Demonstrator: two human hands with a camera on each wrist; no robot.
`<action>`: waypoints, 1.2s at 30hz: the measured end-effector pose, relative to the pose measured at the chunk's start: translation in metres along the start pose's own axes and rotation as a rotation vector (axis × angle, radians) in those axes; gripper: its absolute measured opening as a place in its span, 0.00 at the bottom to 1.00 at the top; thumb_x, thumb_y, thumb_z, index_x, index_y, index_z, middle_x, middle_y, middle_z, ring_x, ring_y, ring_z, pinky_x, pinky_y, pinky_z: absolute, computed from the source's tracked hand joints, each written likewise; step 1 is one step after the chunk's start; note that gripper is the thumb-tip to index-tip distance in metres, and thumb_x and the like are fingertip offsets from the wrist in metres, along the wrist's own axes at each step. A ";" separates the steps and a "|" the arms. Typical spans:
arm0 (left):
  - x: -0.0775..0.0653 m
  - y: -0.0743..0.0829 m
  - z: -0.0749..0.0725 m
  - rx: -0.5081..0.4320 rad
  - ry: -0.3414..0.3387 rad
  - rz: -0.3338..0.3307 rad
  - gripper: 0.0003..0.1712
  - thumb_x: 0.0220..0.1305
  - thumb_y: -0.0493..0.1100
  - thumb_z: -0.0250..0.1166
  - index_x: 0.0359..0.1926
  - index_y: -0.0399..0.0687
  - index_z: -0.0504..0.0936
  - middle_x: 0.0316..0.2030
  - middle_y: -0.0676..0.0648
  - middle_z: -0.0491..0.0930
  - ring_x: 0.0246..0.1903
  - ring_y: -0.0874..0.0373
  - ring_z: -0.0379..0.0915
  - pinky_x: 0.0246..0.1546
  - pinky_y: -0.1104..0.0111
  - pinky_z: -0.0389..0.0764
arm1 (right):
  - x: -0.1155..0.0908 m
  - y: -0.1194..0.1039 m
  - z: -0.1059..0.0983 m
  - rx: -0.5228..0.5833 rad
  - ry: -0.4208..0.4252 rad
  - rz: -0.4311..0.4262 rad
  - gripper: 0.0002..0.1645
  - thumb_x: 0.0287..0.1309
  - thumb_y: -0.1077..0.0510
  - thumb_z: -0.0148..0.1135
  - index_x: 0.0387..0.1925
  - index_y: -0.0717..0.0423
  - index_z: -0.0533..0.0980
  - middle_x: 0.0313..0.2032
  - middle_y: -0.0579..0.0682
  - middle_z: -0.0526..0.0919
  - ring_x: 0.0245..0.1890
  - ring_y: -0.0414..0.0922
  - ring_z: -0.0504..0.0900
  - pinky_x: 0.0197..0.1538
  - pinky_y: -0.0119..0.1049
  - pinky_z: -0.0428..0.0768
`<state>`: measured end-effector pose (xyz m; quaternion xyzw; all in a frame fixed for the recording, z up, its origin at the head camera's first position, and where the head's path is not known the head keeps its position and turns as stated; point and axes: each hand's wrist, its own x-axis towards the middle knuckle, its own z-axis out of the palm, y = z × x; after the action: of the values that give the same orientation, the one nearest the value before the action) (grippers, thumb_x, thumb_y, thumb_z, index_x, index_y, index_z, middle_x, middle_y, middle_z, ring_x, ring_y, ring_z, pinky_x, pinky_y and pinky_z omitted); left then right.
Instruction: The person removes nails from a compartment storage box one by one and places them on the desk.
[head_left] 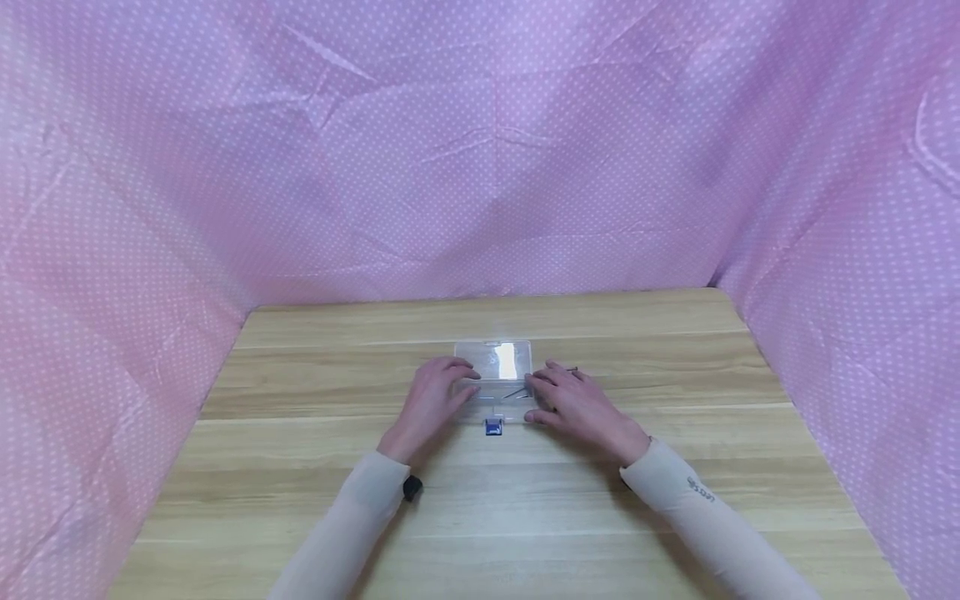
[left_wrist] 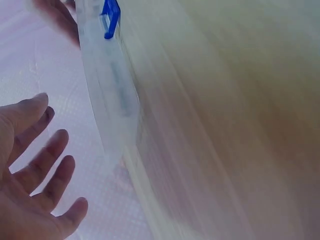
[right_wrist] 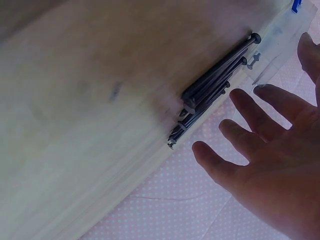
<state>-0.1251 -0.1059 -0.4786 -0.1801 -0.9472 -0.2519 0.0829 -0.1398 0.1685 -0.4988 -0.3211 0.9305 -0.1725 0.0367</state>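
A clear plastic box [head_left: 516,412] stands on the table, its transparent lid [head_left: 480,360] raised at the back. A blue latch [head_left: 492,427] is at the box's front. A thin dark piece [head_left: 516,392] shows in the box; its kind is unclear. My left hand [head_left: 432,398] is at the box's left side, its fingers [left_wrist: 52,177] loosely spread. At the right side is my right hand [head_left: 581,410], fingers [right_wrist: 245,140] apart and slightly bent. Several dark nail-like pieces with round heads [right_wrist: 215,82] lie near the right fingers in the right wrist view, mostly hidden in the head view.
The wooden table [head_left: 480,517] extends on all sides of the box. Pink dotted cloth [head_left: 480,167] hangs behind the table and along both sides.
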 end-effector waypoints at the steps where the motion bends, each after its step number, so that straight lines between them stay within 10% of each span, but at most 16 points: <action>1: 0.003 0.002 0.002 0.004 0.007 0.022 0.09 0.67 0.43 0.72 0.46 0.47 0.90 0.54 0.45 0.84 0.59 0.45 0.75 0.68 0.48 0.68 | 0.000 0.000 0.000 0.003 0.000 0.001 0.42 0.69 0.35 0.63 0.73 0.55 0.70 0.70 0.58 0.73 0.76 0.61 0.60 0.73 0.66 0.60; 9: 0.017 0.009 0.016 0.054 -0.010 0.096 0.04 0.65 0.43 0.73 0.39 0.50 0.91 0.58 0.45 0.83 0.61 0.46 0.74 0.69 0.48 0.67 | 0.000 -0.001 0.001 0.005 0.013 -0.008 0.41 0.68 0.37 0.64 0.72 0.57 0.71 0.69 0.59 0.74 0.75 0.62 0.62 0.72 0.66 0.63; 36: 0.046 0.027 0.041 0.155 -0.208 0.031 0.06 0.62 0.48 0.76 0.39 0.56 0.94 0.65 0.48 0.79 0.69 0.47 0.68 0.73 0.49 0.61 | -0.001 -0.001 0.000 0.017 0.005 -0.010 0.42 0.68 0.37 0.65 0.72 0.58 0.71 0.69 0.59 0.74 0.75 0.61 0.63 0.72 0.65 0.64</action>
<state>-0.1602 -0.0491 -0.4903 -0.2131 -0.9644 -0.1568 0.0020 -0.1384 0.1688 -0.4986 -0.3248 0.9275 -0.1813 0.0361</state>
